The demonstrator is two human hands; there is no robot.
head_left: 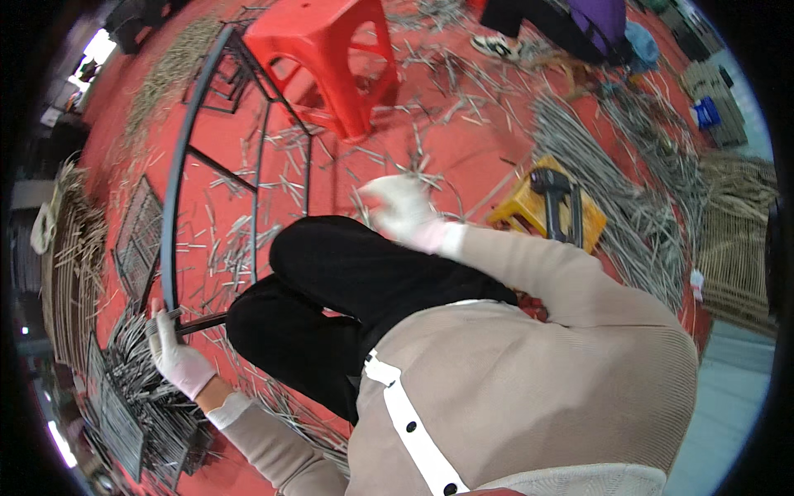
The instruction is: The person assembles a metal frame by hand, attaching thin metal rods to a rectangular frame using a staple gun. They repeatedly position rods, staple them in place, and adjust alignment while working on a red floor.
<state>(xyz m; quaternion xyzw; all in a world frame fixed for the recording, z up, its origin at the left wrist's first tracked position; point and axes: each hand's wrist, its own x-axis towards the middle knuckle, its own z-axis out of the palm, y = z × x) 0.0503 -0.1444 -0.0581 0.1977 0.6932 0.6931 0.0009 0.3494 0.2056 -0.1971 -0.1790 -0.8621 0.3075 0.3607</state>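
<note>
A dark metal frame (176, 186) of thin bars stands tilted in front of me, to the left of my knees. At its near lower corner is my gloved left hand (179, 361), its fingers closed about the bar, with a bit of grey strip beside them. My right hand (403, 212), also in a white glove, hovers above my black-trousered knee, away from the frame. Motion smears its fingers, so whether it holds anything is unclear.
A red plastic stool (327, 50) stands beyond the frame. On a yellow stool (591, 219) at right lies a dark power tool (552, 188). Grey strips (637, 215) cover the red floor in bundles and scraps. Wire panels (136, 240) stack at left. Another person (571, 33) sits at far right.
</note>
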